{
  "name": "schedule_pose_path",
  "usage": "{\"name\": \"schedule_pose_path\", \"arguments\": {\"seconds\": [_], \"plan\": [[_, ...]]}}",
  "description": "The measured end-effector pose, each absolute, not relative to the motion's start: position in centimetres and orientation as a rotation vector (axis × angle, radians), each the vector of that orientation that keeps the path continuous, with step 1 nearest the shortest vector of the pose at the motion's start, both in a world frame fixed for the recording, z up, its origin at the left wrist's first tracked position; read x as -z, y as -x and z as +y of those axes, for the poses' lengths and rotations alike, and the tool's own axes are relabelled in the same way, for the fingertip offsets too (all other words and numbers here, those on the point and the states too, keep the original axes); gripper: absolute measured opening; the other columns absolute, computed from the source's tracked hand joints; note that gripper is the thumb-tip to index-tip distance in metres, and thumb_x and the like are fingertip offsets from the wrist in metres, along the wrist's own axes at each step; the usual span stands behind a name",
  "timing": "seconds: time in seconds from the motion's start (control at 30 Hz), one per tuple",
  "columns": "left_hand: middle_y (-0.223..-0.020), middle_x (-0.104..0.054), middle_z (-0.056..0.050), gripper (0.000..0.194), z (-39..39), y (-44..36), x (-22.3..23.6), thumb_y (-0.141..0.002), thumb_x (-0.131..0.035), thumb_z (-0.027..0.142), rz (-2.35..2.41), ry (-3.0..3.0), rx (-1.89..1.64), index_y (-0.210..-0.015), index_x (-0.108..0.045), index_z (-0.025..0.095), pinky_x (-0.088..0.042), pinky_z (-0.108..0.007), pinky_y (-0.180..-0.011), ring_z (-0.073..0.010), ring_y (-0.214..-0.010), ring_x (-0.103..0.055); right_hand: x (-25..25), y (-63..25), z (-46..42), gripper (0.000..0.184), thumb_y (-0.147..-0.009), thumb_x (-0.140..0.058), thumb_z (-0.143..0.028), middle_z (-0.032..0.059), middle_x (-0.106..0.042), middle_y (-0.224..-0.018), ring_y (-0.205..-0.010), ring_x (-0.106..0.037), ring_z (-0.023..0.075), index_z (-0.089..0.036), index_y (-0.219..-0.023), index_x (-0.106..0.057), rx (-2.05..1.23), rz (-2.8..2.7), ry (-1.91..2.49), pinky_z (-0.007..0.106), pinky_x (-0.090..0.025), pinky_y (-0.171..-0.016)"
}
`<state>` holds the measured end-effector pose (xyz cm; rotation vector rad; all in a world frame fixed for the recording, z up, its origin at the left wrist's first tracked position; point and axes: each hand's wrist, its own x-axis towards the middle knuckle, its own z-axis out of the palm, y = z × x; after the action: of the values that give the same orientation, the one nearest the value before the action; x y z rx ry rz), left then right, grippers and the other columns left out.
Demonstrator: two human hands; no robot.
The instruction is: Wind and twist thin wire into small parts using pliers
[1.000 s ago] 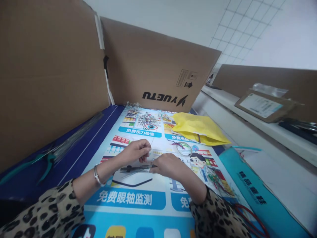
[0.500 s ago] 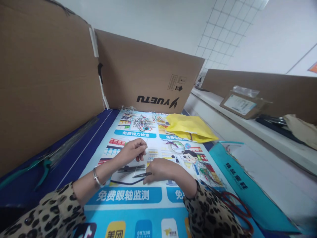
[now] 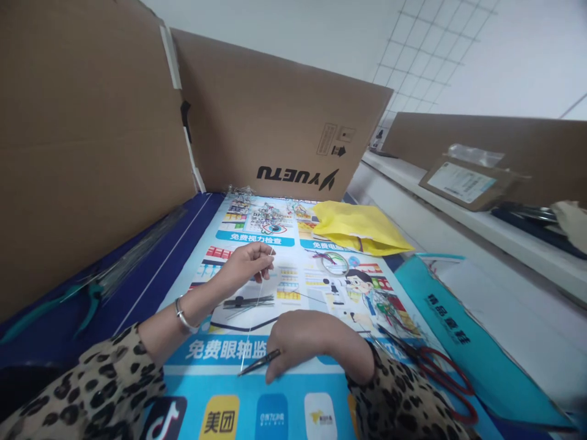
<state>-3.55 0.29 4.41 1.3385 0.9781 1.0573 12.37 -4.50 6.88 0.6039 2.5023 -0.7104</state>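
Our right hand [image 3: 299, 343] had drawn the clasped pointed tool [image 3: 259, 363] nearer us; our left hand [image 3: 250, 264] pinched a white strand [image 3: 250, 327].

Light: scene softly, coolly lit, brightest tone carried by upper-right wall [image 3: 534, 61] | Shadow: left cardboard panel [image 3: 87, 140] dimmed, lower-left corner sunk in near-black | Glare: small highlight caught on bracelet [image 3: 182, 316] | Focus: black lettering [image 3: 298, 176] kept legible, thin strand [image 3: 249, 330] barely resolved | Distortion: outer edges stretched, softened
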Motion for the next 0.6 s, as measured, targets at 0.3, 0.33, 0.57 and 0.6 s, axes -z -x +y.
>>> {"name": "schedule_pose_path", "arguments": {"seconds": [0.3, 0.33, 0.57, 0.6], "plan": [[-0.067, -0.059, 0.000, 0.027, 1.2, 4.3, -4.1, -0.071, -0.063, 0.032, 1.001, -1.307, -1.112, -0.089, -0.053, 0.015, -0.043, -0.019, -0.039, -0.0108, -0.050, -0.057, -5.9, -12.6, -4.4, 0.040, -0.080, -0.047, -0.055, 0.0005, -0.058, -0.060, -0.052, -0.046, 0.0123, -0.019, -0.071, -0.065, 0.482, 2.634, -0.720, 0.023, -0.022, -0.046], [-0.067, -0.059, 0.000, 0.027, 1.5, 4.6, -3.9, -0.071, -0.064, 0.032, 1.000, -1.279, -1.128, -0.089, -0.053, 0.015, -0.043, -0.019, -0.038, -0.0105, -0.050, -0.057, -6.0, -12.8, -4.3, 0.040, -0.080, -0.047, -0.054, 0.0014, -0.060, -0.063, -0.054, -0.049, 0.0131, -0.019, -0.073, -0.065, 0.443, 2.662, -0.749, 0.023, -0.023, -0.046], [-0.069, -0.057, 0.000, 0.025, 3.4, 6.7, -2.4, -0.068, -0.067, 0.028, 0.985, -1.007, -1.318, -0.083, -0.053, 0.014, -0.040, -0.016, -0.040, -0.0072, -0.051, -0.054, -5.5, -14.3, -1.5, 0.046, -0.090, -0.030, -0.052, 0.0063, -0.064, -0.086, -0.078, -0.058, 0.0178, -0.018, -0.089, -0.061, 0.203, 2.799, -1.148, 0.025, -0.034, -0.059], [-0.069, -0.057, 0.000, 0.025, 3.5, 6.8, -2.3, -0.067, -0.068, 0.027, 0.987, -0.958, -1.337, -0.082, -0.053, 0.014, -0.040, -0.015, -0.040, -0.0068, -0.051, -0.054, -4.9, -14.4, -0.9, 0.045, -0.091, -0.029, -0.049, 0.0075, -0.064, -0.087, -0.080, -0.057, 0.0189, -0.017, -0.090, -0.060, 0.072, 2.796, -1.291, 0.026, -0.035, -0.062]]}}
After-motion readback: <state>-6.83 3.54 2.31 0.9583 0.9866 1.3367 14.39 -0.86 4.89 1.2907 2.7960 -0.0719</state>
